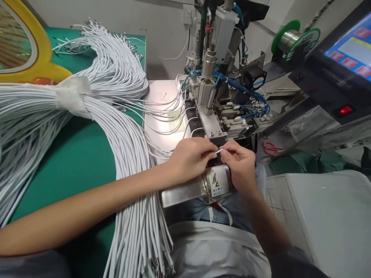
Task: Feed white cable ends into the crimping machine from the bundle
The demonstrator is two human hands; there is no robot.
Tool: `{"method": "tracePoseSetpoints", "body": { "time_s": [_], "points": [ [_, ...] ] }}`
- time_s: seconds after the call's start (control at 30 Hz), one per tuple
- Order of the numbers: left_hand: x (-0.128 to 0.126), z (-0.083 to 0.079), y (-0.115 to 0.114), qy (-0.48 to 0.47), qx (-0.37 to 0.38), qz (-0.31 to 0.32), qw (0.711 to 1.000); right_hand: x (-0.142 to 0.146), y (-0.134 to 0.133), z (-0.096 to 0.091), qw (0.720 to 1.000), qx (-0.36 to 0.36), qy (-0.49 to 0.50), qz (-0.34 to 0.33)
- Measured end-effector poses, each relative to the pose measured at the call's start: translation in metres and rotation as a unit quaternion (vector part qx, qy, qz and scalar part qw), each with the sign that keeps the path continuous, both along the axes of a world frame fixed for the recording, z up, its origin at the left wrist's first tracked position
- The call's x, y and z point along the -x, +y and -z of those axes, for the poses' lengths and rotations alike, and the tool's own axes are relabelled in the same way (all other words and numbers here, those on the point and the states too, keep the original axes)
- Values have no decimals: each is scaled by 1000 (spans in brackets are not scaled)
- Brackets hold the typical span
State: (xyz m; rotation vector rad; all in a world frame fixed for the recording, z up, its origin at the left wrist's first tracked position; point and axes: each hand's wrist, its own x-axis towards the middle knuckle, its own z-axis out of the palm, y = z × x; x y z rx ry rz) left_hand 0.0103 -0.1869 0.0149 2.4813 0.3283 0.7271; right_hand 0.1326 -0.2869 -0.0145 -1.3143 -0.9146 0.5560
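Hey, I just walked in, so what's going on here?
A person's left hand and right hand pinch a thin white cable between their fingertips, just in front of a machine. To the left, a tied bundle of white cables lies over a green surface, and several more cables run across to the machine.

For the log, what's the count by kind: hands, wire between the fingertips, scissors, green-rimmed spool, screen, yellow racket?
Left hand and right hand: 2
Held wire: 1
Scissors: 1
Spool: 1
Screen: 1
Racket: 1
Total: 7
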Motion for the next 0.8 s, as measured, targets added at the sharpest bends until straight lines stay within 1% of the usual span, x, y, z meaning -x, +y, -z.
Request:
{"method": "tracePoseSetpoints", "body": {
  "time_s": [0.07,0.13,0.2,0.27,0.37,0.43,0.5,0.57,0.6,0.67,0.73,0.77,0.8],
  "points": [
    [0,1,-1,-5,-1,-1,1000,0,-1,-4,999,-10,-44,21],
    [0,2,0,-11,-7,-1,1000,-3,-3,-9,996,4,-83,31],
    [0,4,1,-15,-24,1,1000,-10,-3,-15,992,34,-122,14],
    [0,5,3,-9,-54,4,998,-17,-3,-19,986,72,-148,-18],
    [0,5,3,1,-76,1,997,-22,0,-21,984,101,-144,-35],
    [0,5,2,-1,-54,-7,999,-17,3,-18,988,92,-121,-17],
    [0,5,1,-4,-28,-12,1000,-9,4,-13,991,78,-109,16],
    [1,5,0,-3,-35,-13,999,-1,4,-9,986,65,-140,59],
    [1,5,0,-1,-59,-14,998,1,3,-8,980,58,-172,77],
    [3,4,0,5,-148,-19,989,1,1,-10,966,53,-240,84],
    [4,2,-1,18,-259,-21,965,-5,-1,-14,958,73,-272,47],
    [5,1,-1,26,-304,-19,952,-8,-2,-17,958,92,-270,18],
    [5,0,-1,35,-334,-16,942,-12,-2,-19,959,115,-258,-10]
  ]
}}
